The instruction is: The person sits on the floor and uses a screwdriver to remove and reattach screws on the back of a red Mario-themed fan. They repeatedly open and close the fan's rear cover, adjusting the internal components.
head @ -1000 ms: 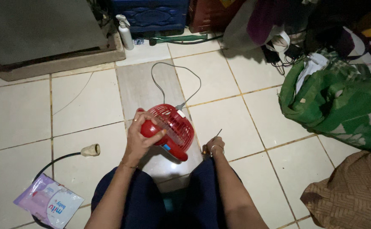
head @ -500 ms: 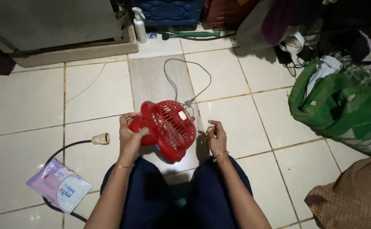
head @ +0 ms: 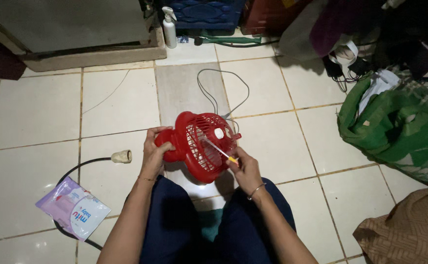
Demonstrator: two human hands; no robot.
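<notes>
White tiled floor (head: 42,107): your left hand (head: 151,149) grips small red plastic fan (head: 199,144) at 12 o'clock above your lap; right hand (head: 241,168) pinches thin screwdriver (head: 219,150), tip on grille. Grille not off yet.

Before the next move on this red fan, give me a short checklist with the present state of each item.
1. Left hand grips the small red plastic fan by its base: ok.
2. Right hand holds the thin yellow-handled screwdriver: ok.
3. Tip rests on the front grille: ok.
4. Tip seated in a screw: cannot tell.
5. Grey cord lies loose on the tiled floor: ok.
6. Cord unplugged: cannot tell.
</notes>
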